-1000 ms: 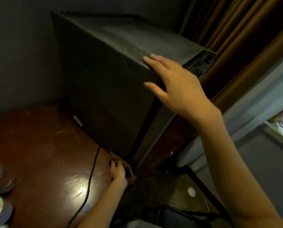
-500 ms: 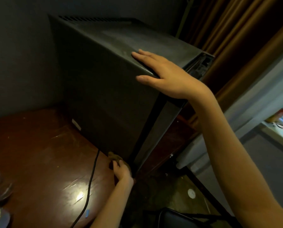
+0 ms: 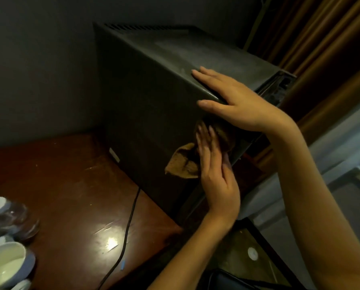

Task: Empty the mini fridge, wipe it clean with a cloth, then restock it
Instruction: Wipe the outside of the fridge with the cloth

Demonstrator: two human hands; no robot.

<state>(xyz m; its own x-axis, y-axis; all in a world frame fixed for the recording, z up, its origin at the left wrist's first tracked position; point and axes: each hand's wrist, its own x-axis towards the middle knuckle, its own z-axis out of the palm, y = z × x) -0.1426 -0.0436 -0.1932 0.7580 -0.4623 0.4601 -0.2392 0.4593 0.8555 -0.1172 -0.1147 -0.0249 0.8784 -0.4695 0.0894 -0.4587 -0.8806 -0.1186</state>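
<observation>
The right hand (image 3: 241, 103) is resting on the top edge of the mini fridge (image 3: 145, 101), fingers (image 3: 208, 77) lying straight and slightly spread, thumb pointing across the side panel. The left hand (image 3: 216, 172) is pressing the brown cloth (image 3: 183, 162) flat against that panel just below the right thumb, fingers straight and holding nothing (a loose corner is hanging left of them). The mini fridge is standing on the wooden surface (image 3: 70, 185).

We see a dim, grainy view: fridge (image 3: 149, 122) in shadow, glare on the table (image 3: 70, 185), edges warped and soft.
</observation>
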